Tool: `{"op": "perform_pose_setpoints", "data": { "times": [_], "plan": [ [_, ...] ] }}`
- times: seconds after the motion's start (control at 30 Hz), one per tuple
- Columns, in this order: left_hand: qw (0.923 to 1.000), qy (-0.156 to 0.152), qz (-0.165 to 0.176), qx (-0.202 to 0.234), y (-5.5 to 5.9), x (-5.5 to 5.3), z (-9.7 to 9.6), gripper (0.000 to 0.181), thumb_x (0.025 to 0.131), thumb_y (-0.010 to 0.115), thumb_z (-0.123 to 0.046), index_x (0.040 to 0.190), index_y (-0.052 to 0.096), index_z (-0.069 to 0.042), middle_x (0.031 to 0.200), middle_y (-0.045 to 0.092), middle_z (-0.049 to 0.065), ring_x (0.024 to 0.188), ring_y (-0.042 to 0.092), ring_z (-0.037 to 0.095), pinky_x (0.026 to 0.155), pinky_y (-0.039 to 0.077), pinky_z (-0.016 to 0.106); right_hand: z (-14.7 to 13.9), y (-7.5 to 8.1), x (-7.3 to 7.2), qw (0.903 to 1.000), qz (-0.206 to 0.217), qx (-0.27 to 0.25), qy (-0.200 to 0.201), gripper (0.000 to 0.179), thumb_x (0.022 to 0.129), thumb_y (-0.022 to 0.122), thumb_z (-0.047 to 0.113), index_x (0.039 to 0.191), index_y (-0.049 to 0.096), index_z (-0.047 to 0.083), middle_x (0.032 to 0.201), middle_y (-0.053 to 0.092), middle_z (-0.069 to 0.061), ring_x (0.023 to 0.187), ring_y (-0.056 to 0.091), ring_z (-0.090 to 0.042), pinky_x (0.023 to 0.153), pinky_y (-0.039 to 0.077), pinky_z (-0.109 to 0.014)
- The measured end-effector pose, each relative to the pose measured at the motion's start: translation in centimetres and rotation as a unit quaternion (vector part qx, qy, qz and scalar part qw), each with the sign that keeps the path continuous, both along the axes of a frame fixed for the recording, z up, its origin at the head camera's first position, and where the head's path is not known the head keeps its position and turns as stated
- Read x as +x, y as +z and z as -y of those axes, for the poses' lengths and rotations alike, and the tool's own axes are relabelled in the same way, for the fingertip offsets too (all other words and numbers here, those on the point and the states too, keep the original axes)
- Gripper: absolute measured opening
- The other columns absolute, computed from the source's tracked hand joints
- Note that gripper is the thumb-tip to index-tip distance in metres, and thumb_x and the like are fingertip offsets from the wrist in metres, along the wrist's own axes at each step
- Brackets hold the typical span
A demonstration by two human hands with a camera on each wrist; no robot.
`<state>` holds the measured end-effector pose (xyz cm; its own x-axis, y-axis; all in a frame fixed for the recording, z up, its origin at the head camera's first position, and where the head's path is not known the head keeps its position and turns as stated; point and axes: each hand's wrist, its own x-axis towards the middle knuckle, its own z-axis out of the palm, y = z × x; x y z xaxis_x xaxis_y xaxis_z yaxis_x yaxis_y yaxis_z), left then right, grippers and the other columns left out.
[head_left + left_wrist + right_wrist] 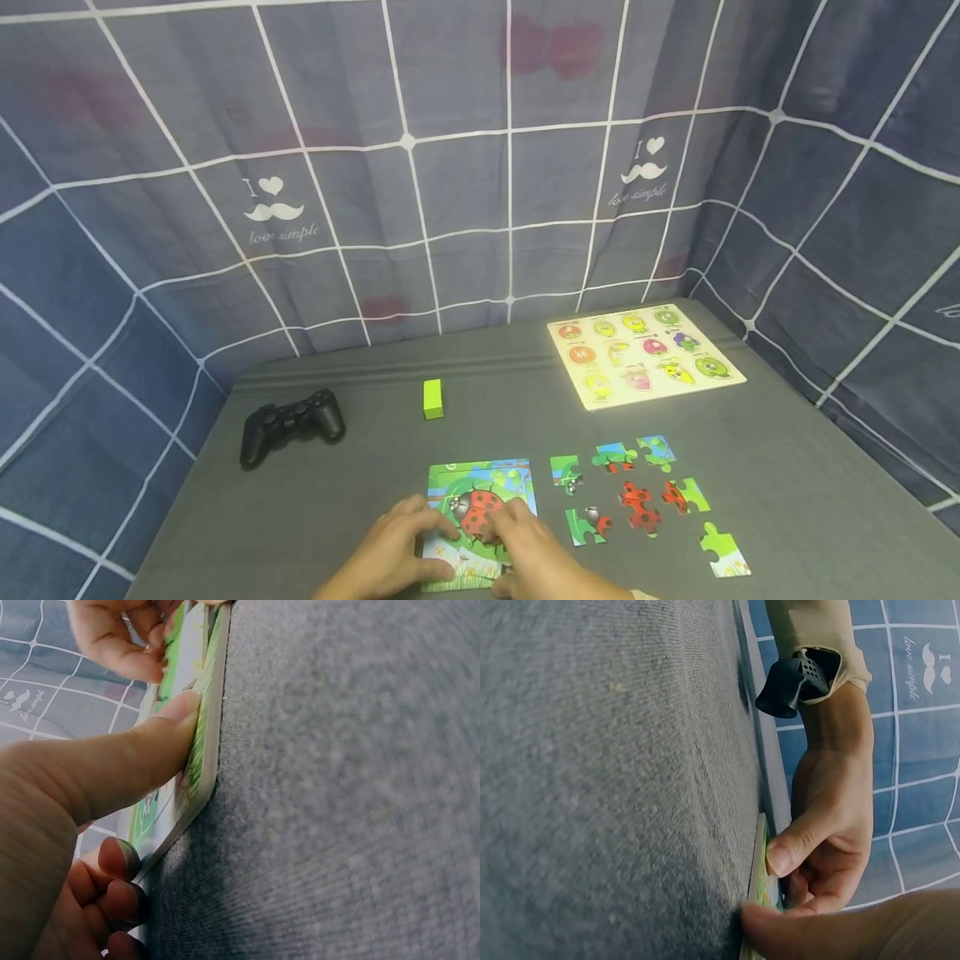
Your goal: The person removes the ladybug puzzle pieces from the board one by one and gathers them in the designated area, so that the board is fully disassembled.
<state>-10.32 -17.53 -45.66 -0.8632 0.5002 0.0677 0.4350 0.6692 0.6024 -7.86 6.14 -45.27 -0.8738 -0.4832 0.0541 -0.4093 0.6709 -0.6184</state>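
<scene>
A ladybug puzzle board (480,476) lies flat on the grey table, close to me. Its picture shows a red ladybug on green, with grass and daisies along the near side. My left hand (408,537) holds the board's near left corner. In the left wrist view its thumb (176,712) presses on the grassy border and the other fingers curl at the side edge. My right hand (534,550) grips the near right part, thumb (761,922) at the near edge and fingertips down on the picture. That hand partly hides the board's lower right.
Several loose puzzle pieces (639,508) are scattered right of the board. Behind them sits a wooden fruit board (600,398). A yellow-green block (432,399) stands farther back, and a black game controller (292,425) lies at left. Checked blue-grey cloth (465,192) surrounds the table.
</scene>
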Motion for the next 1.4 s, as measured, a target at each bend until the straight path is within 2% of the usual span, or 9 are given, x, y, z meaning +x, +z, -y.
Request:
{"op": "perform_pose_setpoints", "data": {
  "times": [0.27, 0.47, 0.53, 0.6, 0.7, 0.77, 0.97, 1.17, 1.4],
  "plan": [
    [1.0, -0.004, 0.003, 0.001, 0.4, 0.0, -0.2, 0.036, 0.068, 0.083, -0.049, 0.097, 0.073, -0.029, 0.083, 0.052, -0.015, 0.073, 0.038, -0.003, 0.064, 0.034, 0.02, -1.3, 0.7, -0.1, 0.9994, 0.015, -0.03, -0.002, 0.045, 0.07, 0.085, 0.019, 0.11, 0.066, 0.014, 0.103, 0.056, 0.006, 0.087, 0.051, -0.002, 0.074, 0.047, -0.023],
    [0.9985, -0.004, -0.046, -0.031, 0.0, 0.4, -0.6, 0.034, 0.068, 0.081, -0.053, 0.095, 0.071, -0.034, 0.099, 0.067, -0.013, 0.095, 0.058, 0.008, 0.083, 0.043, 0.036, -8.9, 1.8, 0.5, 0.9938, -0.006, -0.111, 0.002, 0.053, 0.079, 0.081, 0.028, 0.124, 0.058, 0.013, 0.106, 0.061, 0.0, 0.088, 0.048, 0.001, 0.07, 0.045, -0.021],
    [0.9981, 0.003, -0.05, -0.035, -0.2, 0.5, -0.7, 0.034, 0.067, 0.081, -0.054, 0.094, 0.071, -0.036, 0.107, 0.069, -0.012, 0.104, 0.06, 0.012, 0.089, 0.044, 0.04, -12.5, 1.6, 0.8, 0.9907, -0.023, -0.132, -0.022, 0.052, 0.079, 0.081, 0.027, 0.123, 0.058, 0.011, 0.105, 0.063, -0.002, 0.088, 0.05, 0.003, 0.069, 0.046, -0.021],
    [0.9988, 0.007, -0.04, -0.026, -0.2, 0.6, -0.8, 0.034, 0.066, 0.081, -0.054, 0.093, 0.071, -0.036, 0.099, 0.066, -0.013, 0.096, 0.057, 0.007, 0.086, 0.042, 0.036, -15.9, 1.4, 1.1, 0.9877, -0.048, -0.132, -0.068, 0.05, 0.078, 0.081, 0.022, 0.122, 0.059, 0.011, 0.107, 0.064, 0.0, 0.087, 0.052, 0.005, 0.065, 0.046, -0.021],
    [0.9997, 0.009, -0.02, -0.009, -0.2, 0.6, -0.5, 0.035, 0.067, 0.081, -0.053, 0.095, 0.071, -0.035, 0.083, 0.055, -0.017, 0.085, 0.046, -0.002, 0.078, 0.036, 0.029, -20.3, 0.9, 1.8, 0.9807, -0.09, -0.094, -0.146, 0.051, 0.073, 0.085, 0.017, 0.119, 0.062, 0.014, 0.099, 0.064, 0.009, 0.078, 0.051, 0.006, 0.059, 0.042, -0.021],
    [1.0, 0.009, -0.002, 0.001, -0.2, 0.7, -0.3, 0.035, 0.068, 0.081, -0.051, 0.095, 0.071, -0.033, 0.077, 0.044, -0.018, 0.079, 0.037, -0.004, 0.073, 0.03, 0.026, -22.5, 0.3, 2.3, 0.9794, -0.1, -0.064, -0.164, 0.052, 0.071, 0.086, 0.017, 0.118, 0.063, 0.016, 0.096, 0.061, 0.015, 0.074, 0.048, 0.004, 0.056, 0.037, -0.021],
    [0.9999, -0.001, 0.01, 0.004, -0.2, 0.7, 0.2, 0.035, 0.069, 0.079, -0.051, 0.096, 0.071, -0.031, 0.077, 0.043, -0.017, 0.078, 0.036, -0.004, 0.071, 0.027, 0.025, -24.8, -1.7, 2.9, 0.9917, -0.11, -0.035, -0.056, 0.055, 0.071, 0.086, 0.02, 0.121, 0.062, 0.022, 0.105, 0.059, 0.019, 0.083, 0.045, 0.005, 0.061, 0.035, -0.018],
    [1.0, -0.001, 0.009, 0.001, -0.1, 0.5, 0.1, 0.035, 0.07, 0.079, -0.051, 0.098, 0.07, -0.032, 0.077, 0.043, -0.017, 0.08, 0.037, -0.004, 0.072, 0.028, 0.026, -23.6, -2.5, 2.0, 0.9771, -0.206, -0.048, 0.022, 0.059, 0.065, 0.089, 0.019, 0.119, 0.063, 0.019, 0.112, 0.063, 0.012, 0.1, 0.052, 0.004, 0.08, 0.04, -0.007],
    [0.9996, -0.007, 0.026, -0.006, -0.1, 0.5, 0.1, 0.034, 0.071, 0.079, -0.051, 0.098, 0.07, -0.033, 0.081, 0.047, -0.017, 0.084, 0.04, -0.003, 0.074, 0.03, 0.028, -23.1, -2.9, 2.0, 0.9834, -0.148, -0.078, 0.071, 0.057, 0.07, 0.084, 0.012, 0.122, 0.061, 0.018, 0.111, 0.063, 0.007, 0.102, 0.052, 0.001, 0.071, 0.048, -0.019]
  ]
}}
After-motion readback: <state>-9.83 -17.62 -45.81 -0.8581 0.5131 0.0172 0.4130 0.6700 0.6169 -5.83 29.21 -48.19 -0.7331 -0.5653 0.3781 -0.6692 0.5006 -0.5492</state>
